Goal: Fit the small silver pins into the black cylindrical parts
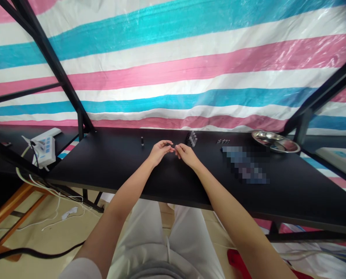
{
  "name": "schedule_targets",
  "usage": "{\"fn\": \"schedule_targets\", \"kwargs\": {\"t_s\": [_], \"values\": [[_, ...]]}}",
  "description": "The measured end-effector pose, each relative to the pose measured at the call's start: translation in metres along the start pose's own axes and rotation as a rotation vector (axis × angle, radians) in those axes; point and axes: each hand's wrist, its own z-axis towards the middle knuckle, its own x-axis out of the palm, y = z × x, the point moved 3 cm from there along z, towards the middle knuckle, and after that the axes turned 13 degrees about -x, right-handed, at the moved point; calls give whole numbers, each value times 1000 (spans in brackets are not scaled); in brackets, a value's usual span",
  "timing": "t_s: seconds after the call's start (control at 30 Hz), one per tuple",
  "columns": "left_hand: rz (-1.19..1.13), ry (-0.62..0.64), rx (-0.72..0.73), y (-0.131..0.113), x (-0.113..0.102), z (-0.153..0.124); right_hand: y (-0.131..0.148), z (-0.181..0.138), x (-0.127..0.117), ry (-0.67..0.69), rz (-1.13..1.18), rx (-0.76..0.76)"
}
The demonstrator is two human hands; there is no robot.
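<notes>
My left hand [159, 150] and my right hand [185, 153] meet over the middle of the black table [117, 162], fingertips almost touching. Both pinch at a small dark item [172, 145] between them, too small to name. Just beyond my right hand stands a cluster of small clear vials [192, 138]. A single small dark piece [142, 141] stands upright to the left of my left hand.
A round metal dish [274, 140] sits at the back right, with a few tiny parts [223, 141] left of it. A white power strip [45, 147] with cables lies at the left. Black frame posts rise on both sides before a striped tarp.
</notes>
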Motion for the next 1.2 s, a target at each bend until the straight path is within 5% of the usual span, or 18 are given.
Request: {"fn": "schedule_targets", "kwargs": {"t_s": [0.83,1.2], "values": [[662,-232,119,-2,-5,2,-6,1,-6,-99,-114,-99],[605,-356,89,-2,-10,1,0,1,-3,-74,-84,-118]]}}
